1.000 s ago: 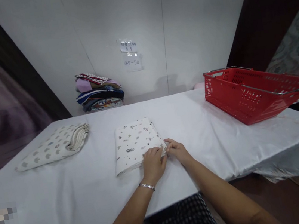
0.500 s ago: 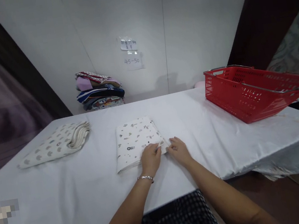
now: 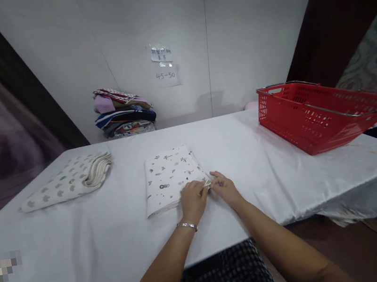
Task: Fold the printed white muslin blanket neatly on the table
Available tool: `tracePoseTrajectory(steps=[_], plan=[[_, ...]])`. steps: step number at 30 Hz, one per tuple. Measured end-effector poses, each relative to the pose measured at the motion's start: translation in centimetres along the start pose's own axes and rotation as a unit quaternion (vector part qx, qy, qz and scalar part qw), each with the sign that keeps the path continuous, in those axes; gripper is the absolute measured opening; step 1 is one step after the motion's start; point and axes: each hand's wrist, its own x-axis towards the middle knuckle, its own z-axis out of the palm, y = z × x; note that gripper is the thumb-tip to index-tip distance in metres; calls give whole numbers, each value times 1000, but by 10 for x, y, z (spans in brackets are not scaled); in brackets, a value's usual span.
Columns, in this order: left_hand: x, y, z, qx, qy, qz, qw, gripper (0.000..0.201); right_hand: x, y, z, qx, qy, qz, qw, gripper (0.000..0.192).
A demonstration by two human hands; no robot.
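Observation:
A folded white cloth with small dark prints [image 3: 169, 175] lies flat in the middle of the white-covered table [image 3: 83, 243]. My left hand [image 3: 193, 200], with a silver bracelet on the wrist, rests on the cloth's near right corner and pinches its edge. Beside it, my right hand [image 3: 225, 187] pinches the same corner from the right. Both hands touch the cloth where its folded layers meet.
A stack of folded cloths with grey leaf prints [image 3: 69, 180] lies at the table's left. A red plastic basket [image 3: 316, 113] with wire handles stands at the right. A pile of coloured fabrics [image 3: 124, 116] sits against the white wall, under paper notes [image 3: 163, 65].
Both hands stay at the cloth's near right corner, with small finger shifts along the edge. The cloth has not moved.

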Motion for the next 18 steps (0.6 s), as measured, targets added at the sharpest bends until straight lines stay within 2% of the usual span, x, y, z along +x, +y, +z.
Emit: tracePoseTrajectory(steps=[7, 11, 16, 18], plan=[[-9, 5, 3, 24, 4, 17, 1000, 19, 1, 2, 3, 44, -15, -16, 999, 13], [-2, 1, 4, 39, -4, 7, 999, 13, 3, 0, 0, 34, -28, -17, 999, 16], [21, -10, -5, -11, 60, -47, 997, 16, 6, 7, -2, -43, 74, -2, 996, 17], [29, -11, -12, -11, 84, -45, 995, 17, 7, 10, 0, -105, 82, -3, 991, 15]])
